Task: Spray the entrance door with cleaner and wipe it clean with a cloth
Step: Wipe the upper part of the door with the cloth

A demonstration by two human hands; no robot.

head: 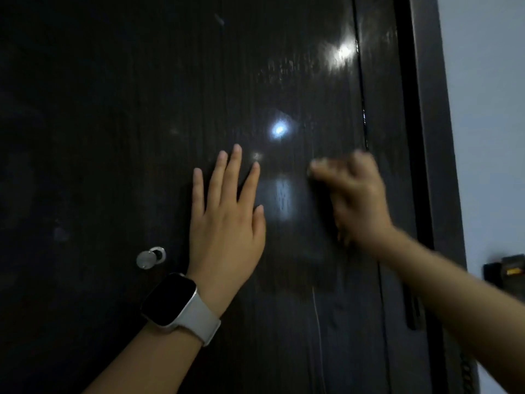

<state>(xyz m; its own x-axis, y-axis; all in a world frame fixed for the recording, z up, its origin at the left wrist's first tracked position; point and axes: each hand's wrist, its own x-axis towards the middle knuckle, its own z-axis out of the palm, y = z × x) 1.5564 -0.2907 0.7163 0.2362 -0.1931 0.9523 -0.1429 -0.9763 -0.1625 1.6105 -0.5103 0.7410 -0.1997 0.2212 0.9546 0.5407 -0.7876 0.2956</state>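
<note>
The dark wood-grain entrance door [113,109] fills the view, glossy with light reflections and wet streaks near its middle. My left hand [227,217] lies flat on the door with fingers straight and spread; a watch [173,302] is on that wrist. My right hand [358,200] is blurred, close to the door's right edge, with fingers curled round what looks like a dark cloth [324,206] pressed to the surface. The cloth barely stands out from the door. No spray bottle is in view.
A round metal peephole cover [150,257] sits left of my left wrist. The dark door frame [426,109] runs down the right side, with a pale wall [488,109] beyond it. A dark wall-mounted handset [505,268] hangs there.
</note>
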